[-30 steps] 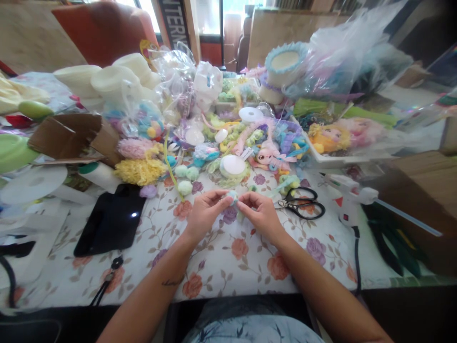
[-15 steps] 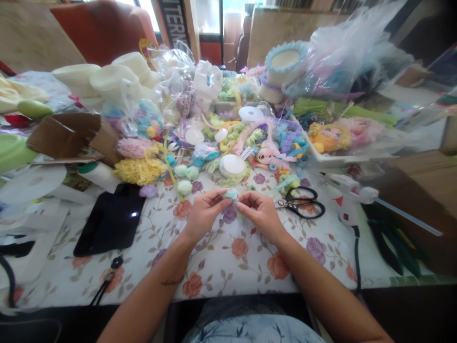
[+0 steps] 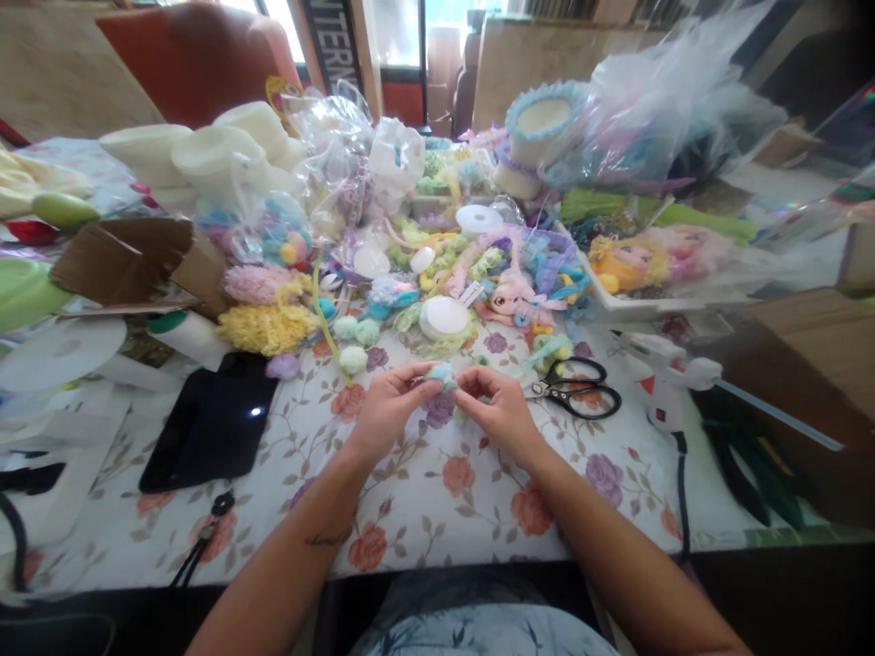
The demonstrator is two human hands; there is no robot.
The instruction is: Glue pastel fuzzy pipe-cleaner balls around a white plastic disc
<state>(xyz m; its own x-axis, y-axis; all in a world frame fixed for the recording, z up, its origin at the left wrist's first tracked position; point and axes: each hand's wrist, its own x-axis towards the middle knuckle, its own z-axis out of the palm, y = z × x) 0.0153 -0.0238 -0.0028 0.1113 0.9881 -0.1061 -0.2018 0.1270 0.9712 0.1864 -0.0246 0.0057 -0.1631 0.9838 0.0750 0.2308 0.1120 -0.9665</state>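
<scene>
Between my two hands, above the flowered tablecloth [image 3: 444, 524], is a small fluffy pale blue piece [image 3: 441, 374], pom-pom-like; its exact kind is too small to make out. My left hand [image 3: 393, 405] pinches its left side with thumb and fingers. From the other side my right hand [image 3: 497, 401] grips it the same way, fingertips closed. A bit of pale green shows just below the fingers. Right of my right hand lie black-handled scissors [image 3: 581, 387]. Pale green pom-poms [image 3: 354, 358] rest beyond my left hand.
A black tablet [image 3: 211, 424] lies at the left, near a cardboard box [image 3: 129, 260]. On the right are a glue gun [image 3: 666, 374] with a glue stick, green-handled pliers [image 3: 745, 474] and a white tray [image 3: 615, 296] of dolls. Ribbons, spools and plush pieces cover the back.
Both hands stay in nearly the same place, still holding the pale blue piece, which seems slightly turned. The rest of the table looks the same.
</scene>
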